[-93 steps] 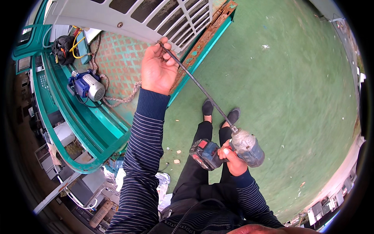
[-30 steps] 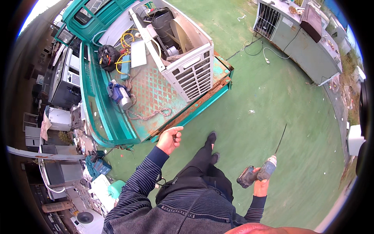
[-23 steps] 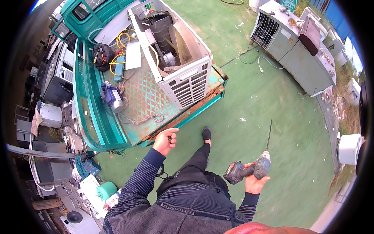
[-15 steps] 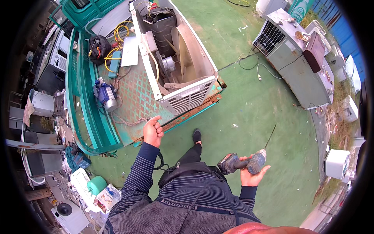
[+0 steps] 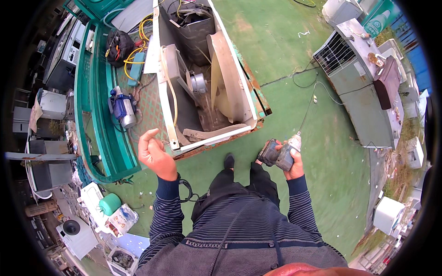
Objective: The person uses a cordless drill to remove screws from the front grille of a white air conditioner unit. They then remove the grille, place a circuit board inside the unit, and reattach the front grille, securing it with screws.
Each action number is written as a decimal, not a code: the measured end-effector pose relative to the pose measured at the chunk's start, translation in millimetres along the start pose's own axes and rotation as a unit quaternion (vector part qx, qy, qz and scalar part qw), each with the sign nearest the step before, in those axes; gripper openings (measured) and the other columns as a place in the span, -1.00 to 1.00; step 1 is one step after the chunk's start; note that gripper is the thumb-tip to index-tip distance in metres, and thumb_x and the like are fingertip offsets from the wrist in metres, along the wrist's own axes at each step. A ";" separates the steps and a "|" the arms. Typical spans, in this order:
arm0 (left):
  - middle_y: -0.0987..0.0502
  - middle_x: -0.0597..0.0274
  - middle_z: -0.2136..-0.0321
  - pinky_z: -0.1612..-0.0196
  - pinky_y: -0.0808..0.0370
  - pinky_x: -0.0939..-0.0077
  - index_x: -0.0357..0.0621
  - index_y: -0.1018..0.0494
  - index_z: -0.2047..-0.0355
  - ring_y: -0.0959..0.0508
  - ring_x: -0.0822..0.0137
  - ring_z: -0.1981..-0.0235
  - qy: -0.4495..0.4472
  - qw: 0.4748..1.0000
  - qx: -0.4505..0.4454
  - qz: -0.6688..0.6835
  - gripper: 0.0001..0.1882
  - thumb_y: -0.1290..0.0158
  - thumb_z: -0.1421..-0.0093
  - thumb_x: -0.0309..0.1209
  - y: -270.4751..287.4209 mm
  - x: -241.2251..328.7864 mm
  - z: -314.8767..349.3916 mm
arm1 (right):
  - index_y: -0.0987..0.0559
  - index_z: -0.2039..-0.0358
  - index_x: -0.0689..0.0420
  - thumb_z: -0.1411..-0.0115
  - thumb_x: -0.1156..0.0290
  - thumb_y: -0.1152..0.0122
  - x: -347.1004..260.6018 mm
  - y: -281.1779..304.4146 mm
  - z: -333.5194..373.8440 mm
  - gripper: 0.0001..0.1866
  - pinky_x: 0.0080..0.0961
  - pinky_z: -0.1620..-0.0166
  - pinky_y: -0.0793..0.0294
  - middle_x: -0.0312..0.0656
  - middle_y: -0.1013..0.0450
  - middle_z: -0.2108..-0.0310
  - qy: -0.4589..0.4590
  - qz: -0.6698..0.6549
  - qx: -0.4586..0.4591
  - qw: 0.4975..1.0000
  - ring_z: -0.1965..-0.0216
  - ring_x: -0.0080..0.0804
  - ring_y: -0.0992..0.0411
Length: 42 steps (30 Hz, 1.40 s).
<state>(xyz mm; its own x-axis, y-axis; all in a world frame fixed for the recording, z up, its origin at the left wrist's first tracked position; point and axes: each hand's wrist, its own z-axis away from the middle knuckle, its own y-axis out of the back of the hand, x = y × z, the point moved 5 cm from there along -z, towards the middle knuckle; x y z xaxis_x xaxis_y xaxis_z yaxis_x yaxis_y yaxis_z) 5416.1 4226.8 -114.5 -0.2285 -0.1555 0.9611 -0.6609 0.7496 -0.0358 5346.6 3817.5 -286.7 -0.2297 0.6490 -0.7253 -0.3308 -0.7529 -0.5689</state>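
My right hand grips a cordless drill by its body. A long thin bit sticks out of its chuck, pointing up and away over the green floor. My left hand is raised near the front left corner of an opened air-conditioner outdoor unit, apart from it. Its fingers are curled in, and whether they hold something small is hidden. Inside the unit's casing are a silver motor, a curved fan shroud and a dark cylindrical part.
The unit stands on a green truck bed with a blue-silver motor, a black bag and a yellow hose. Another grey unit stands at the right. Old appliances and scrap line the left side.
I have come closer to the unit, and both feet now show. My right hand has risen with the drill and wrapped round it from an open palm. My left hand has shifted left.
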 end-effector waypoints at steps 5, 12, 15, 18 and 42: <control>-0.15 0.54 0.69 0.61 0.06 0.69 -0.35 -0.53 0.29 -0.07 0.70 0.67 -0.072 0.993 0.013 -0.096 -0.72 0.22 -0.25 -0.58 -32.5 16.3 23.9 | -0.38 -0.08 0.22 -0.09 0.18 -0.18 5.5 -19.6 -107.0 -0.42 -0.32 -0.09 -0.43 -0.09 -0.48 0.08 -0.075 0.055 -0.084 0.992 0.03 -0.29 -0.45; -0.18 0.54 0.65 0.55 0.00 0.65 -0.33 -0.55 0.30 -0.10 0.66 0.62 -0.104 0.957 0.140 -0.231 -0.71 0.21 -0.18 -0.60 -56.8 8.3 20.8 | -0.40 0.00 0.19 -0.09 0.27 -0.24 38.9 -24.5 -245.1 -0.51 -0.44 0.12 -0.46 -0.26 -0.42 0.22 -0.119 0.107 -0.156 0.975 0.23 -0.47 -0.43; -0.36 0.45 0.55 0.54 -0.07 0.65 -0.33 -0.55 0.31 -0.17 0.64 0.60 -0.134 0.930 0.162 -0.303 -0.71 0.22 -0.20 -0.59 -60.2 5.6 28.4 | -0.41 0.01 0.19 -0.04 0.25 -0.29 58.6 -21.0 -271.5 -0.48 -0.45 0.11 -0.44 -0.27 -0.42 0.23 -0.138 0.128 -0.187 0.964 0.24 -0.48 -0.42; -0.41 0.41 0.52 0.52 -0.13 0.63 -0.34 -0.55 0.31 -0.20 0.61 0.58 -0.153 0.907 0.150 -0.363 -0.70 0.22 -0.19 -0.59 -73.9 12.7 27.1 | -0.41 0.03 0.19 -0.02 0.25 -0.31 77.1 6.2 -294.9 -0.48 -0.44 0.10 -0.44 -0.26 -0.43 0.22 -0.098 0.270 -0.193 0.938 0.22 -0.46 -0.42; -0.53 0.24 0.43 0.33 -0.34 0.62 -0.33 -0.51 0.30 -0.42 0.48 0.44 -0.107 0.892 0.129 -0.419 -0.73 0.22 -0.16 -0.61 -84.5 16.9 17.2 | -0.26 -0.25 0.22 -0.26 -0.06 -0.14 -9.2 84.3 -323.8 -0.26 -0.38 0.16 -0.52 -0.08 -0.51 0.06 -0.367 0.455 -0.185 0.790 0.11 -0.33 -0.53</control>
<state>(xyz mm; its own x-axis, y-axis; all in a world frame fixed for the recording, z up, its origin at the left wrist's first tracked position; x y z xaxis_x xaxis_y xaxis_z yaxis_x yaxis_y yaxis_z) 5455.7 4149.7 -99.9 0.3102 -0.7319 0.6068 -0.7997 0.1442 0.5828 5617.2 3712.7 -453.5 -0.7328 -0.3925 -0.5558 0.5351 -0.8370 -0.1145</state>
